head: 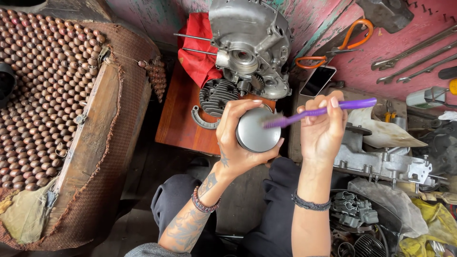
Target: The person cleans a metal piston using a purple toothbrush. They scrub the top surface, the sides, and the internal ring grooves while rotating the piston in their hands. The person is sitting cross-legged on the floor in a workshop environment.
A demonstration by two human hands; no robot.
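One round grey metal part (252, 131) is in work, gripped around its rim by our left hand (240, 138) above the lap. Its face reads fairly clean; we judge brushing under way, completion not determinable. Our right hand (323, 126) is pinched on one purple toothbrush (319, 112), bristles touching the part. Counted beyond: one beaded seat cover (43, 90) at left, one engine casing (250, 45) on the wooden surface (183, 119), one phone (317, 81), one orange-handled pair of snips (340, 45), three wrenches (414, 59).
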